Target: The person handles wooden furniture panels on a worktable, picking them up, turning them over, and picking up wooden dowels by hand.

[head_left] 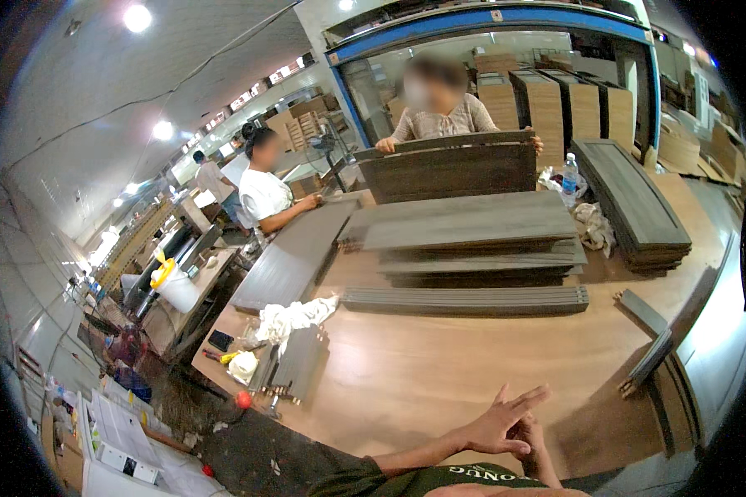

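Head view here, and our hands are down at the near edge of the wooden table [439, 373]. Our left hand [489, 426] has its fingers stretched out with gaps between them and nothing in its grip. Our right hand [533, 437] is tucked up against it, partly covered, so we honestly can't tell how far its fingers are curled; we don't see it holding anything either.

Nearest thing beyond them is the row of long grey strips [464, 301], lying flat in the middle of the table, just on our side of the stacked grey panels [472, 222]. Our guess: each strip is pretty light and stiff, but the whole row would be a fair load and could fan apart, since we see no tie around it. We'd take it by both ends, palms squeezing inward, or pinch single strips near the middle. The faces look smooth, so maybe a bit slidey, and we'd reckon the edges and finish could chip or scuff if dragged. Not floppy, anyway.
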Demonstrator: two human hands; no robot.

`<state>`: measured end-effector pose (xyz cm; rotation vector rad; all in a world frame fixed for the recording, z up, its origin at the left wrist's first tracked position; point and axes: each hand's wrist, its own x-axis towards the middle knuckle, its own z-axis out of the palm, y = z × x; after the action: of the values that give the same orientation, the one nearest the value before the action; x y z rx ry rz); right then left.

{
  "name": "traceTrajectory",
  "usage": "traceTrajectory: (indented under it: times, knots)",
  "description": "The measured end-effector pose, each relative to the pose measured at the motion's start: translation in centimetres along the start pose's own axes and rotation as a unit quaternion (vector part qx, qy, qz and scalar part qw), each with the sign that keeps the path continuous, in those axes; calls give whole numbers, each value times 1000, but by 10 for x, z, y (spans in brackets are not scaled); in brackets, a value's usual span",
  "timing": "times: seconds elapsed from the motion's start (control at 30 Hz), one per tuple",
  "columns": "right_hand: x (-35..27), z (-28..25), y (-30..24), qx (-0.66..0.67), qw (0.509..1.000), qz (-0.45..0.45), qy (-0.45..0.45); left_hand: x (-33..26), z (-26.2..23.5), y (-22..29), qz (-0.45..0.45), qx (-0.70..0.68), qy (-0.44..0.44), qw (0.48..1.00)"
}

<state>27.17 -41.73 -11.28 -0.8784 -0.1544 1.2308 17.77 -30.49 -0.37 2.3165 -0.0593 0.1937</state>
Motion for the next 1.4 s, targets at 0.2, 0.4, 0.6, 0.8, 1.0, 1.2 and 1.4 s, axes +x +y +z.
traceTrajectory:
  times: [0.2, 0.4, 0.6, 0.8, 1.0, 1.2, 1.4]
  knots:
    - [16, 14, -9, 10, 1000, 5, -7, -2, -19, -7, 45, 108, 5, 993]
    - [22, 13, -15, 15, 1000, 11, -2, 4, -32, -3, 89, 110, -11, 990]
    - [23, 14, -21, 17, 1000, 10, -2, 8, -30, -4, 127, 114, -38, 985]
    - [23, 15, -24, 16, 1000, 3, -6, 7, -25, -10, 152, 152, -52, 975]
    - [15, 12, -23, 22, 1000, 5, -9, 5, -20, -13, 162, 161, -54, 972]
    - [13, 10, -20, 26, 1000, 5, -14, 0, -23, -11, 117, 134, -95, 980]
    - [13, 9, -19, 22, 1000, 11, -17, -2, -19, -6, 143, 159, -35, 976]
